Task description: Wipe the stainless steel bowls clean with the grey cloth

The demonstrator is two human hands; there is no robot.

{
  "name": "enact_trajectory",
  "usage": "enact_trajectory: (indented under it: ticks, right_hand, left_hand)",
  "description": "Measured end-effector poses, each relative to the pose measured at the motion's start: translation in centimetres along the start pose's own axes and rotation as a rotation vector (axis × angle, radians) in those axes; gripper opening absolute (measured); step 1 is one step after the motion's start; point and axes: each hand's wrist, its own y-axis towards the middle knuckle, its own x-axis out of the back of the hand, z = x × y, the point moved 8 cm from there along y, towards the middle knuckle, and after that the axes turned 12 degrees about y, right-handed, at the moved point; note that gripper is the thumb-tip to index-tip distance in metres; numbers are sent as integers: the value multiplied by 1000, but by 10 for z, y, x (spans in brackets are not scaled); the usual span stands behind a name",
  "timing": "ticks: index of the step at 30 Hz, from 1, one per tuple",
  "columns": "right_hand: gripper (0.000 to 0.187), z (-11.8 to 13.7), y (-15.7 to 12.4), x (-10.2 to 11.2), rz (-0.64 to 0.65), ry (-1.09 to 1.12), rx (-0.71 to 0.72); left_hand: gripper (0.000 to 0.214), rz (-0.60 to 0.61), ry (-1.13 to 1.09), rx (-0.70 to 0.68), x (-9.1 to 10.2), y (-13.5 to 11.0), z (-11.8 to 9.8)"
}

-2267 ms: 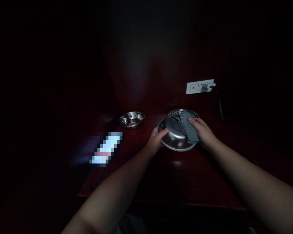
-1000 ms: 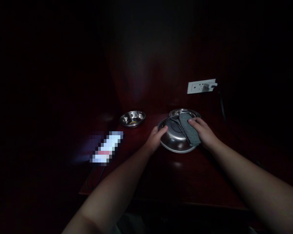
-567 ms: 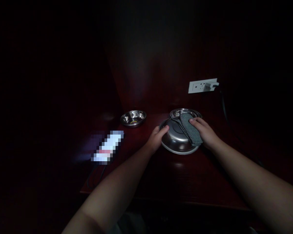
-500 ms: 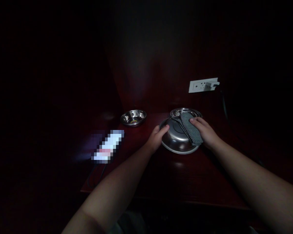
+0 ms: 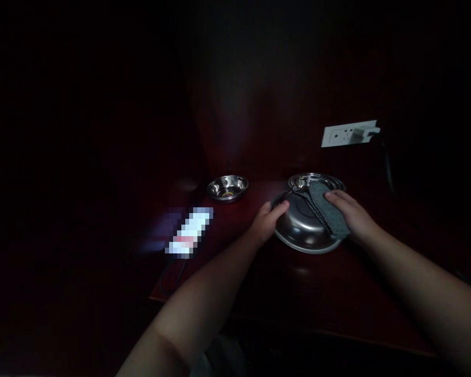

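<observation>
A shiny steel bowl [image 5: 304,222] is held bottom side up between my two hands, above the dark red table. My left hand [image 5: 269,222] grips its left rim, thumb on the outer wall and the other fingers hidden beneath. On the right, my right hand [image 5: 351,214] is closed on a folded grey-green cloth [image 5: 329,207] that lies against the bowl's outside. The cloth's dark patterned edge runs across the bowl. Just behind stands more steelware [image 5: 316,180] with a round rim, partly covered by the bowl and cloth.
A smaller steel bowl [image 5: 227,188] with a yellow mark inside stands at the back left. Nearer lies a lit phone [image 5: 190,233], its screen blurred out, with a cable [image 5: 172,275]. A wall socket [image 5: 349,133] with a plug is at the back right. The table's edge [image 5: 298,327] runs in front.
The whole scene has shifted right in view as the head turned left. Both hands keep their hold on the bowl and cloth, with hardly any movement between them.
</observation>
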Motion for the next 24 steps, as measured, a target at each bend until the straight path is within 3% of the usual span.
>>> enact_trajectory:
  ticks: [9, 24]
  right_hand:
    - [28, -4, -3, 4, -42, 10, -68]
    - [30, -4, -2, 1, -19, 42, -64]
  left_hand:
    - [41, 67, -78, -16, -6, 2, 0]
    - [34, 14, -152, 10, -4, -3, -6]
